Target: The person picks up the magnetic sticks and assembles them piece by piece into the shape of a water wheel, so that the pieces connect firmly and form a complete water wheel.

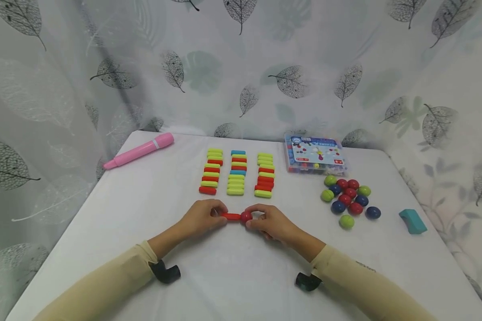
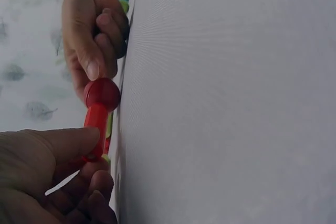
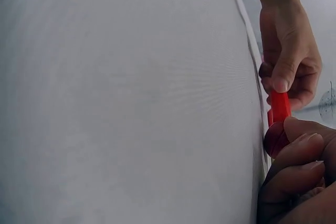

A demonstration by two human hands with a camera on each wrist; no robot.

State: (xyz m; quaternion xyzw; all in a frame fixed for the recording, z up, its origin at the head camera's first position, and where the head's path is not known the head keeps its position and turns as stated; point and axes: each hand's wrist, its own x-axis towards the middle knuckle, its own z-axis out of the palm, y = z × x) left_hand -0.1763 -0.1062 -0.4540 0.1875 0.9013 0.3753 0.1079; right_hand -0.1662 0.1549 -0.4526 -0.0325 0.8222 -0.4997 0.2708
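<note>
The left hand (image 1: 202, 218) pinches a red stick (image 1: 230, 216) by its end, just above the table (image 1: 233, 276). The right hand (image 1: 271, 223) apparently grips the red ball (image 1: 246, 217) touching the stick's other end, between both hands.

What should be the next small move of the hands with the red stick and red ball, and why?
Probably fetch another piece. The left hand pinches the red stick, the right hand holds the red ball, and they already touch end to end; more sticks lie just behind.
</note>
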